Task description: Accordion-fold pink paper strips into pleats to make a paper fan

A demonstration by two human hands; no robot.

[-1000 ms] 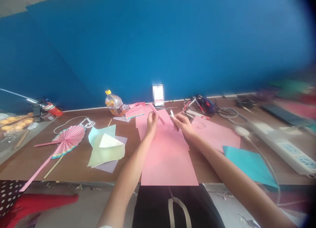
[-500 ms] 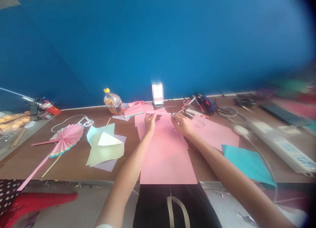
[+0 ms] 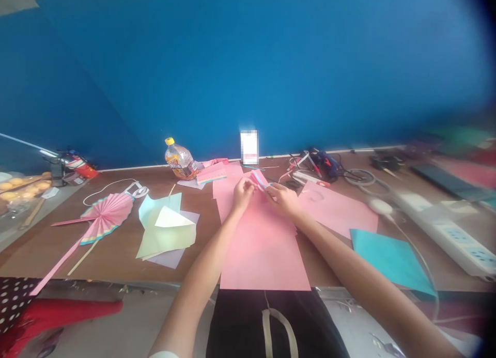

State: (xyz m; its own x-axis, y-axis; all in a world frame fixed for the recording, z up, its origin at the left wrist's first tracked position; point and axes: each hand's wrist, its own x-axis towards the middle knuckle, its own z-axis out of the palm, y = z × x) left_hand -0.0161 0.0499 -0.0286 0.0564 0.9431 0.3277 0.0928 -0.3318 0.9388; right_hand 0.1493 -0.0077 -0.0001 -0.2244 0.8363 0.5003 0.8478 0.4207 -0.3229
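Over the far end of a large pink paper sheet [image 3: 263, 244] my two hands meet. My left hand [image 3: 242, 192] and my right hand [image 3: 282, 199] are both closed, pinching a small folded pink paper strip [image 3: 259, 179] with a blue edge between them. The strip stands tilted up above the fingers. Part of it is hidden inside my fingers.
A pink paper fan [image 3: 104, 216] lies at left. Beside it are pale green and white sheets [image 3: 166, 233]. A bottle [image 3: 179, 161] stands near the blue wall. Tools and cables [image 3: 321, 167] sit behind. A teal sheet [image 3: 391, 260] and a power strip [image 3: 453, 234] lie at right.
The long pink strip, held stretched between my hands half a second ago, is now bunched into a short folded piece. My hands have come closer together.
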